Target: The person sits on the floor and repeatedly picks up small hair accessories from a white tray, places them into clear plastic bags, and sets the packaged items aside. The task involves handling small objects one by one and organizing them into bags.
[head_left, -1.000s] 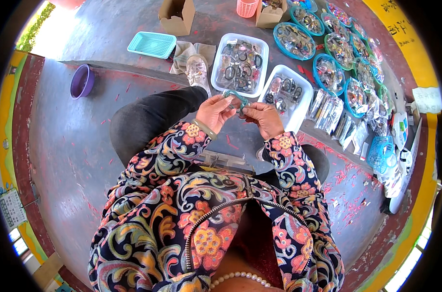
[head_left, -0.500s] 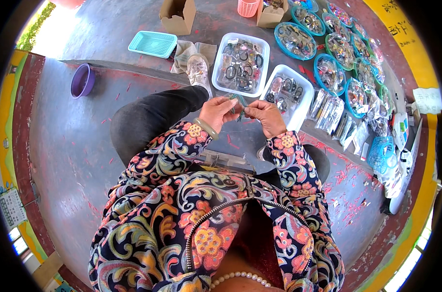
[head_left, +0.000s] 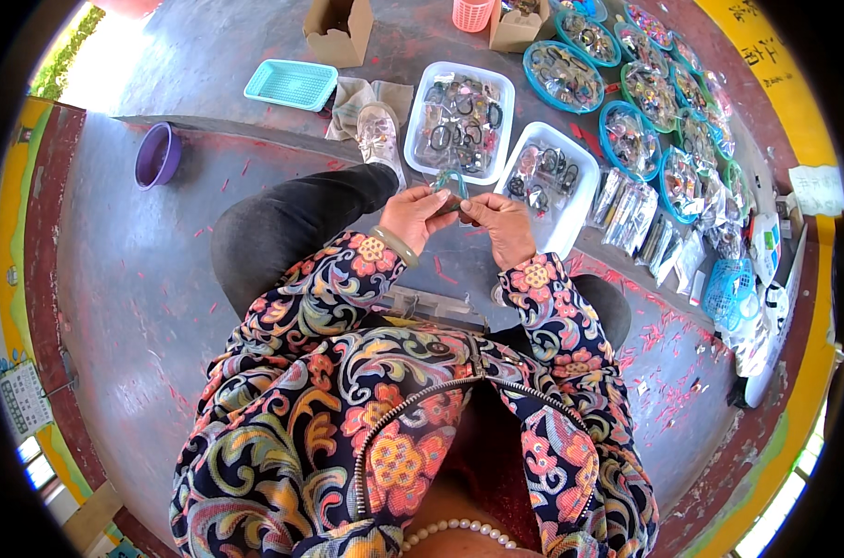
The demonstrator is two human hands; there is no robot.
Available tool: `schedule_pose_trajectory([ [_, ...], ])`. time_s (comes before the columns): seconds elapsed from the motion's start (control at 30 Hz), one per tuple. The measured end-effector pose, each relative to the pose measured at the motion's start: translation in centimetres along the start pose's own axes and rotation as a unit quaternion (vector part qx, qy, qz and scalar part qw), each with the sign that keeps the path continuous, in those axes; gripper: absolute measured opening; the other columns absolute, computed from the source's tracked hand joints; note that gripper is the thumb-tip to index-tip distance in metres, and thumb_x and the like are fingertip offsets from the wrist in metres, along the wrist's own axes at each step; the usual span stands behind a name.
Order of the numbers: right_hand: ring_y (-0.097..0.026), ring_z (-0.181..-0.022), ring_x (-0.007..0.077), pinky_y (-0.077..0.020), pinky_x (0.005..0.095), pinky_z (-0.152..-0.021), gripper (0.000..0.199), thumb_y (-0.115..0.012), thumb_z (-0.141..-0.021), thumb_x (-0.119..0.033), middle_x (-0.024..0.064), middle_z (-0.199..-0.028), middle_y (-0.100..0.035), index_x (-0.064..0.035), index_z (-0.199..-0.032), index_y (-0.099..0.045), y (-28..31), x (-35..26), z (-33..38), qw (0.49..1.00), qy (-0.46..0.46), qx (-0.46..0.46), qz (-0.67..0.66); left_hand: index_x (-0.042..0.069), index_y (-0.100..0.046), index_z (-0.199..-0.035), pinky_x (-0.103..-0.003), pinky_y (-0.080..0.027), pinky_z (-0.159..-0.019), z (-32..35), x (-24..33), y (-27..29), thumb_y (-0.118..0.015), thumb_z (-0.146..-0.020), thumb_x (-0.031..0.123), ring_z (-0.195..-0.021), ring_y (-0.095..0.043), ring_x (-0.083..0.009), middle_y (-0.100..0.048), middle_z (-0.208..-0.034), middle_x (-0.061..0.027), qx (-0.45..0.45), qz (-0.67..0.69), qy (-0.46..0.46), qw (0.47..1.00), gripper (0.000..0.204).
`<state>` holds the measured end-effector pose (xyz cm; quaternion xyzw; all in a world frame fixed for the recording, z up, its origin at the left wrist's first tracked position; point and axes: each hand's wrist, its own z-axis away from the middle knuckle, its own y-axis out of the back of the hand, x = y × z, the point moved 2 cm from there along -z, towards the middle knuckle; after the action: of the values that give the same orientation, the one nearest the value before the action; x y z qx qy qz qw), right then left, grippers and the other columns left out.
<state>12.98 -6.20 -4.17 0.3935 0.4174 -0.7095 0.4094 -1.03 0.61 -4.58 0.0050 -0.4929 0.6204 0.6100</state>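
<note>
My left hand (head_left: 413, 218) pinches a thin green cord (head_left: 453, 177) between thumb and fingers. Close beside it, my right hand (head_left: 503, 227) grips the same cord, which stands up in a small loop between the fingertips. Its lower part is hidden by my fingers. Just beyond my hands is a white tray (head_left: 508, 93) of clear packets with dark ring-shaped bands. A second white tray (head_left: 561, 232), to the right, holds similar packets and lies near my right hand.
Round baskets (head_left: 526, 79) full of packets crowd the far right, with clear bags (head_left: 626, 216) in front. A purple basin (head_left: 158, 156) stands at left; a turquoise basket (head_left: 292, 84) and cardboard box (head_left: 340, 42) lie farther off. Red scraps litter the floor.
My right hand has come slightly left and nearer to the left hand. The green cord, bunched between the fingers before, now rises in a loop above them.
</note>
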Motion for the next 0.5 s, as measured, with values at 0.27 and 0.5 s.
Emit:
schedule_pose_trajectory([
  [0.27, -0.051, -0.064, 0.0067, -0.0405, 0.0196, -0.06, 0.014, -0.064, -0.076, -0.012, 0.0023, -0.071, -0.059, 0.0013, -0.079, -0.06, 0.45, 0.3, -0.64, 0.997, -0.003, -0.042, 0.057, -0.001, -0.053, -0.09, -0.027, -0.052, -0.072, 0.09, 0.0, -0.02, -0.051, -0.085, 0.014, -0.08, -0.057, -0.0142, -0.057, -0.087, -0.0083, 0.0, -0.037, -0.027, 0.999, 0.017],
  [0.5, -0.048, -0.068, 0.0055, -0.0371, 0.0205, -0.063, 0.015, -0.062, -0.076, -0.011, -0.0007, -0.075, -0.057, -0.0025, -0.088, -0.059, 0.72, 0.05, -0.84, 0.996, -0.042, -0.074, -0.032, -0.006, -0.053, -0.093, -0.031, -0.052, -0.074, 0.14, -0.65, -0.22, -0.05, -0.086, 0.015, -0.082, -0.058, -0.0158, -0.057, -0.091, -0.0099, -0.067, -0.192, -0.011, 0.979, 0.022],
])
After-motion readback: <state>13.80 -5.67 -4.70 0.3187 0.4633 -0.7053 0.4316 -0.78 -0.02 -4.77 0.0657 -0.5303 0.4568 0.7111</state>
